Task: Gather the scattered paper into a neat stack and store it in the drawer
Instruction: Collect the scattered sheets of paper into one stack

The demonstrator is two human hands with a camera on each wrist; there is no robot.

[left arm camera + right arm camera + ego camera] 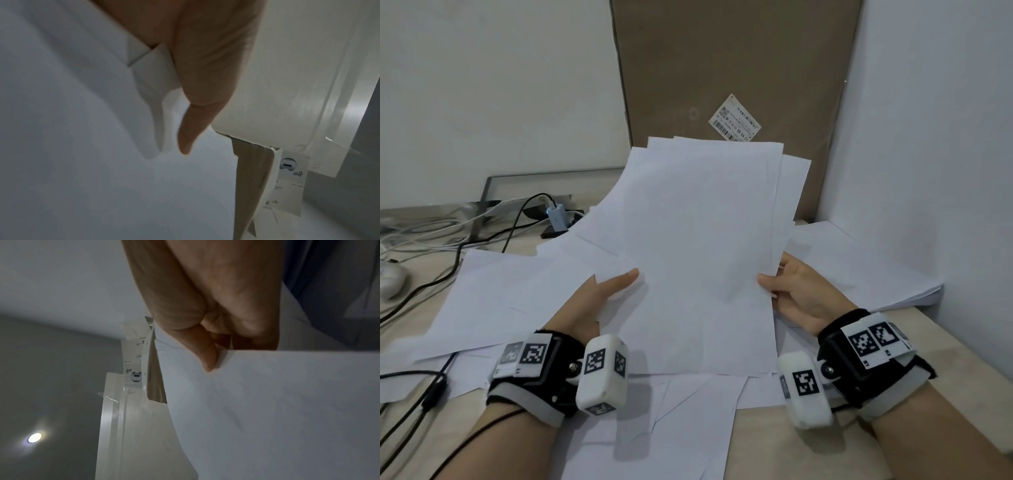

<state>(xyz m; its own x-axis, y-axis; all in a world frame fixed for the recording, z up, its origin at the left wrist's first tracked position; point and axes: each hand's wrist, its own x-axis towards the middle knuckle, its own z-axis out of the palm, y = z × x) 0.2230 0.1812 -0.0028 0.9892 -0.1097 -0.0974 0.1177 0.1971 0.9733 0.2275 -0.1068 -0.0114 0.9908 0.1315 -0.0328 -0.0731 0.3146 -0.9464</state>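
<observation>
The gathered sheaf of paper [702, 246] is held tilted up above the middle of the bench [914, 335], its sheets fanned and unaligned at the top edge, so the gathering step looks to be in hand and the squaring not yet done. The left hand [592, 301] grips the sheaf's left edge, thumb laid on the front sheet and the fingers [197, 100] behind it; the right hand [801, 294] pinches the right edge, thumb in front and fingers curled behind. Many loose sheets [500, 301] lie across the bench below, some overhanging its near edge, and a further pile [866, 267] sits against the right wall. The next move probably calls for tapping the sheaf's bottom edge on the bench to even it, then collecting the rest. No drawer is in view. A cardboard panel [736, 68] leaning at the back edge carries a shipping label [734, 118] with a barcode; its print is too small to read. Cables [448, 246] trail along the left side.
</observation>
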